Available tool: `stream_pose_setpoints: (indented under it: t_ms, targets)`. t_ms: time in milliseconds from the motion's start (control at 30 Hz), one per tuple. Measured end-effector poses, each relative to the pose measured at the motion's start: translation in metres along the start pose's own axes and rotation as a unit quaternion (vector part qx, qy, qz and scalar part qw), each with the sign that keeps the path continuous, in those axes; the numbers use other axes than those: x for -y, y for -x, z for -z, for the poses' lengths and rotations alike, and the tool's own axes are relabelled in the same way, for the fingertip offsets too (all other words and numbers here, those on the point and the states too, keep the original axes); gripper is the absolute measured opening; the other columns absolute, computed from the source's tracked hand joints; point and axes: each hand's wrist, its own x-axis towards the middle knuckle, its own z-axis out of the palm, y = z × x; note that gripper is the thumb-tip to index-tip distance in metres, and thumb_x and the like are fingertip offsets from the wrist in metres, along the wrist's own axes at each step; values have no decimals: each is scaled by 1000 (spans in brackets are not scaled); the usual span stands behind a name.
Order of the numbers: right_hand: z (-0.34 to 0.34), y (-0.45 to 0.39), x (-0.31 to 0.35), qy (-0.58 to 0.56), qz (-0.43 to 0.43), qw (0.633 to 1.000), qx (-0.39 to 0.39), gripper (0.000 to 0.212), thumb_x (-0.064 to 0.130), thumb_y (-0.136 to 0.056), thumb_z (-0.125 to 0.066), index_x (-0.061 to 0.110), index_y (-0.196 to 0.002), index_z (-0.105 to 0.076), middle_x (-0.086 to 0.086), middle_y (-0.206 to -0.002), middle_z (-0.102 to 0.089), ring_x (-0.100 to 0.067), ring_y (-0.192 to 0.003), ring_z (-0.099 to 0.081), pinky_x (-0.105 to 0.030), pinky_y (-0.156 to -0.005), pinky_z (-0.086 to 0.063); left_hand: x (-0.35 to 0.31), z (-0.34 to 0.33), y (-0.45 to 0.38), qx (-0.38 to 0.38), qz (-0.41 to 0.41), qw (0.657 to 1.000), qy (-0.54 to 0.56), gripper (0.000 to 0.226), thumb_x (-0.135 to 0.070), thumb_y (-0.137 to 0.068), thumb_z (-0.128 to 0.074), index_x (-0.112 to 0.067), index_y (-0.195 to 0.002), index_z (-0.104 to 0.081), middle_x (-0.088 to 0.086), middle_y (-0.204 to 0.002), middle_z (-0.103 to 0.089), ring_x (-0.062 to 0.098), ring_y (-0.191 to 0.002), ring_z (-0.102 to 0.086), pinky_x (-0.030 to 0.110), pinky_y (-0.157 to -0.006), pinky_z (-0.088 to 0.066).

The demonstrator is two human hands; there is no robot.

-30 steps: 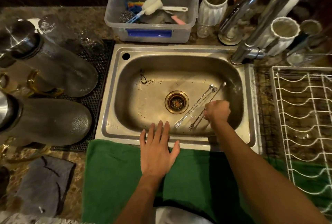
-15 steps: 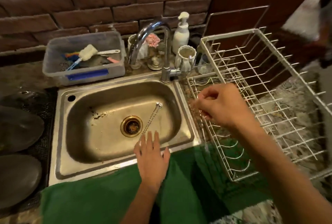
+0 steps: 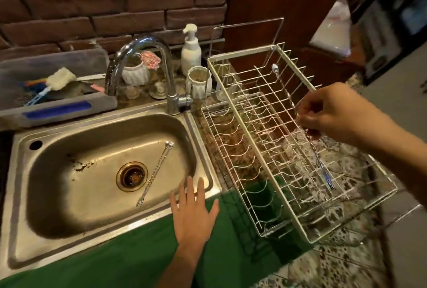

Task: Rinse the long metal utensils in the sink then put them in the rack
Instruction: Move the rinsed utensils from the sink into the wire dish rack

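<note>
My right hand (image 3: 328, 112) pinches a long twisted metal utensil (image 3: 284, 88) by its middle, over the raised upper tier of the white wire rack (image 3: 251, 130). Its fork end points down toward the rack's near right corner, its rounded end up and away. Two long metal utensils (image 3: 157, 167) lie side by side on the floor of the steel sink (image 3: 97, 125), just right of the brass drain (image 3: 132, 176), fork tips toward me. My left hand (image 3: 194, 209) rests flat, fingers spread, on the sink's front rim and the green towel (image 3: 129, 255).
A chrome faucet (image 3: 147, 61) arches over the sink's back edge. Behind it stand white ribbed cups (image 3: 199, 80) and a soap pump bottle (image 3: 190, 50). A clear plastic bin (image 3: 55, 95) with brushes sits at back left. Brick wall behind; speckled counter under the rack.
My right hand took one utensil out of the sink and carried it right, over the rack's upper tier. The view swung right with it. My left hand stayed on the sink's front rim.
</note>
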Motion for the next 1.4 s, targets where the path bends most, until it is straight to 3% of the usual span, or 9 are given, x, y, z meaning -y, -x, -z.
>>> stream_pose_setpoints:
  t_ms: [200,333,400,567,733,1067,1233,1333,1400]
  targets:
    - [-19,-27,-25,156,4,986,51,20,6,-91,-65,14,-73,-63,-3,-71,-66,-23,-69,-69,-38,-66,-60,-1,-5,-1,-14,6,1000,3,78,-71,-94,-26,-28,-159,-28,7,-166,-29,30,-152,-32,57,-119,-12]
    - [-26,-36,-36,200,3,979,49,22,7,-92,-61,16,-73,-57,-3,-69,-60,-23,-65,-64,-26,-50,-41,-4,-6,-2,-10,5,1000,3,78,-72,-94,-25,-28,-158,-27,8,-166,-30,30,-151,-33,56,-119,-12]
    - [-29,-38,-39,202,3,978,49,24,6,-93,-60,17,-72,-55,-2,-67,-59,-20,-63,-63,-24,-46,-39,-4,-7,-3,-9,6,1000,3,77,-71,-94,-28,-27,-158,-31,8,-164,-34,30,-150,-35,57,-119,-14]
    - [-35,-38,-42,203,23,978,46,16,1,-92,-57,6,-79,-63,-9,-71,-65,-24,-66,-67,-40,-62,-60,-2,-9,-3,-9,11,1000,10,77,-72,-95,-27,-27,-158,-31,8,-164,-35,30,-150,-35,58,-119,-19]
    - [-40,-39,-46,206,42,977,37,18,2,-94,-56,5,-77,-59,-11,-70,-65,-27,-66,-68,-48,-66,-60,-2,-9,-3,-8,12,1000,12,76,-71,-95,-29,-28,-157,-32,8,-164,-35,29,-150,-36,58,-118,-22]
    - [-45,-41,-51,211,39,976,36,29,3,-92,-63,17,-69,-53,0,-69,-61,-14,-62,-61,-23,-53,-45,-3,-3,-3,-3,16,1000,5,76,-70,-95,-29,-27,-157,-34,9,-164,-36,30,-149,-36,59,-118,-23]
    - [-39,-35,-41,222,13,973,64,21,6,-96,-60,11,-76,-56,-2,-73,-61,-15,-66,-61,-27,-60,-53,-4,0,-2,-1,9,1000,4,75,-69,-95,-32,-25,-155,-40,11,-162,-40,32,-146,-41,59,-115,-28]
    - [-19,-36,-19,194,81,977,-19,15,20,-96,-60,8,-88,-65,-5,-77,-66,-16,-62,-61,-29,-60,-51,-7,2,-2,-7,2,1000,14,74,-68,-95,-34,-24,-153,-42,12,-161,-41,33,-145,-42,60,-116,-30]
    - [-6,-38,18,91,137,985,-60,20,32,-89,-56,16,-92,-67,1,-77,-65,-11,-62,-62,-27,-56,-52,-6,4,-2,-1,4,1000,18,74,-69,-96,-32,-24,-155,-39,12,-162,-37,33,-148,-38,61,-117,-28]
